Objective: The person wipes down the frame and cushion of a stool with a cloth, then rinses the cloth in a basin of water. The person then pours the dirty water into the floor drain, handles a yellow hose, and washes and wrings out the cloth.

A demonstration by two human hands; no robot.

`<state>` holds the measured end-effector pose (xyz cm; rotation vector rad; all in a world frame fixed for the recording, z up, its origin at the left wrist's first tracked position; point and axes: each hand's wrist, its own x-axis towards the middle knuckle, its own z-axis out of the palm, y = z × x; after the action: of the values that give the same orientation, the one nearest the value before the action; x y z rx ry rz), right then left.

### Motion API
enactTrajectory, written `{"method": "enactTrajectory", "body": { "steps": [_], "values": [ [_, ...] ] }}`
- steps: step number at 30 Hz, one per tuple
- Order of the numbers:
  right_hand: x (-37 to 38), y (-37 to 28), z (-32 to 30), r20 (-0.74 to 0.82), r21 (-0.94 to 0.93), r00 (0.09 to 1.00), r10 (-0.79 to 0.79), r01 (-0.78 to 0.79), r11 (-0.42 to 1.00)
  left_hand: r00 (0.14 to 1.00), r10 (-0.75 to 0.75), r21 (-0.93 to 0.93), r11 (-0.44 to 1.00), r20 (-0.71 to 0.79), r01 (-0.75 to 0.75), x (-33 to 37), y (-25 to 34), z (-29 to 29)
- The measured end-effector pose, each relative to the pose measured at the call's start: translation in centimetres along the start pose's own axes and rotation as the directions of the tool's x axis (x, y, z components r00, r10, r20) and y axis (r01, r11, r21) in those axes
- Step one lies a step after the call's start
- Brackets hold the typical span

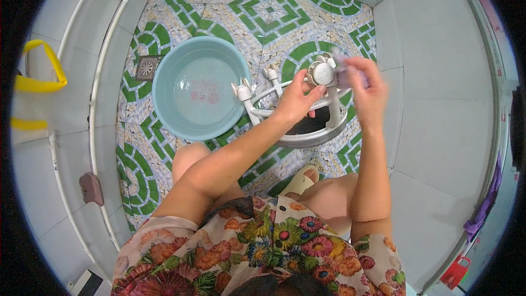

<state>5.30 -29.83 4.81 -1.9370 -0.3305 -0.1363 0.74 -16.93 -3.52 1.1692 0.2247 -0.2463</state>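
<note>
Cream-coloured, a slipper (299, 185) sits just on the near side of the upturned white frame (333, 111). At the frame's upper end, the fingers of the left hand (296, 100) grasp a round caster (323, 73). Over the frame's right side, the right hand (369, 85) pinches a pale purple cloth (343, 75), blurred, against or just beside that caster; which, I cannot tell. Wiping the caster seems the step in hand, and the next move probably calls for a steady left hold while the cloth works round its sides. Left of the frame stands a blue basin (164, 101) holding water; farther left, a floor drain (146, 68).
</note>
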Motion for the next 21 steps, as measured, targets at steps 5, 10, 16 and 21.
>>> {"method": "enactTrajectory", "body": {
  "steps": [5,10,16,21],
  "values": [
    [-0.3,0.6,2.7,0.327,-0.359,0.882,-0.341,0.449,0.818,0.994,0.099,-0.015,0.995,-0.049,-0.100,1.3,-1.8,-0.7],
    [0.9,4.7,-0.2,0.094,-0.389,0.995,-0.032,0.066,0.919,0.999,0.024,-0.074,0.997,-0.047,-0.027,0.3,0.8,-1.7],
    [1.6,2.5,2.9,-0.012,-0.167,0.989,-0.150,0.146,0.975,0.996,-0.016,-0.030,0.999,-0.084,0.014,-0.8,1.8,-3.9],
    [1.9,0.8,3.9,0.063,0.324,0.928,0.368,-0.367,0.872,0.985,0.079,-0.164,0.981,-0.150,-0.103,-0.7,2.9,-6.9]
  ]
}}
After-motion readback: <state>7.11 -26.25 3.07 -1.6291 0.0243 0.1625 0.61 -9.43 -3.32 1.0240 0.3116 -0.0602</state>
